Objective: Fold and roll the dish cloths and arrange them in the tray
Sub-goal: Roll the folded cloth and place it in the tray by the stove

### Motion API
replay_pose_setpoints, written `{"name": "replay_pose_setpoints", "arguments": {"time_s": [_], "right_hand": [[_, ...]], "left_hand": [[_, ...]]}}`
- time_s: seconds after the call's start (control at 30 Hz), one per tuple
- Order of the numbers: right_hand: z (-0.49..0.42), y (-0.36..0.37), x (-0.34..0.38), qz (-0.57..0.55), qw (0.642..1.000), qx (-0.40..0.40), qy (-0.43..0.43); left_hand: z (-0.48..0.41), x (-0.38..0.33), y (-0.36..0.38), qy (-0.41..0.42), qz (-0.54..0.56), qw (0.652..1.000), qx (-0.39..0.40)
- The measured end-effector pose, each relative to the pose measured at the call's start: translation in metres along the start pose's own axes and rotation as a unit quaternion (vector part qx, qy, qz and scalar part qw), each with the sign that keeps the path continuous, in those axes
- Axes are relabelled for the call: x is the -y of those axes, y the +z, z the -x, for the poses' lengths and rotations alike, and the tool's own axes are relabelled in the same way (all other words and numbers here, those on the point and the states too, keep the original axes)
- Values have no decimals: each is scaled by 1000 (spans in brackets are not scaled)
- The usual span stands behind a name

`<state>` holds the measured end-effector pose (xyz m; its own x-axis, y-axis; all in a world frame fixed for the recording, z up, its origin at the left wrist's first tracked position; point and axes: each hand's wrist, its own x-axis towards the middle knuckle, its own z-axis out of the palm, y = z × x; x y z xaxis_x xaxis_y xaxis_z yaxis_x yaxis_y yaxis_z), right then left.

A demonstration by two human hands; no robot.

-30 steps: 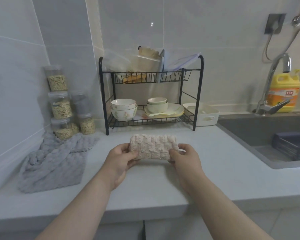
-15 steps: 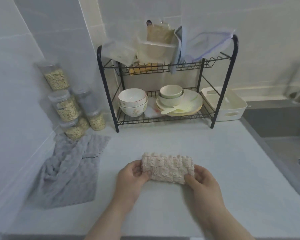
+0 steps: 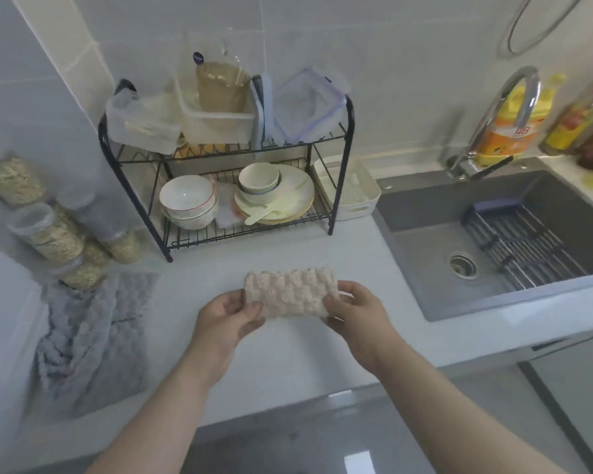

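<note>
Head view, reading from the left: a grey dish cloth (image 3: 89, 340) lies crumpled and unfolded on the surface (image 3: 288, 357), below the stacked grain jars (image 3: 48, 234). Next comes the left hand (image 3: 226, 319). Its grip pinches the left end of the pink rolled cloth (image 3: 290, 292), with the thumb on the near face and the fingers behind. The roll lies crosswise between both hands and appears lifted just off the surface, in front of the dish rack (image 3: 226, 186). The right hand (image 3: 356, 316) has its grip clamped on the roll's right end in the same way. Farther right and back, the white tray (image 3: 370, 203) stands just beside the rack's right leg, next to the sink (image 3: 493, 241).

The step in hand looks like carrying the finished roll to that tray. The fluffy fabric will likely spring open if either end is let go, so both pinches should hold through the carry. The path goes back and to the right, clear of the rack's front leg. Setting the roll with its loose edge down and snug against one tray wall should stop it unwinding and leave room for the grey one. The fingers should release only once the roll rests on the tray floor.
</note>
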<state>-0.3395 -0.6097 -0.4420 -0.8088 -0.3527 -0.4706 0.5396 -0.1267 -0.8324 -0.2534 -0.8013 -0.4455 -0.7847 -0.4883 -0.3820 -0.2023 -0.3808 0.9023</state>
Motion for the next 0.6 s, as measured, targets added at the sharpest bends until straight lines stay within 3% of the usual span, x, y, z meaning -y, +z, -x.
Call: {"name": "replay_pose_setpoints", "arguments": {"time_s": [0.1, 0.23, 0.4, 0.6], "right_hand": [[34, -41, 39, -35, 998, -11, -55], [75, -113, 89, -81, 986, -81, -120], [136, -233, 131, -104, 961, -168, -192], [220, -392, 162, -162, 912, -267, -267]], "left_hand": [[13, -23, 54, 23, -22, 997, 73], [32, -30, 155, 32, -22, 983, 177], [75, -23, 297, 22, -31, 944, 327], [149, 19, 470, 13, -73, 898, 433]]}}
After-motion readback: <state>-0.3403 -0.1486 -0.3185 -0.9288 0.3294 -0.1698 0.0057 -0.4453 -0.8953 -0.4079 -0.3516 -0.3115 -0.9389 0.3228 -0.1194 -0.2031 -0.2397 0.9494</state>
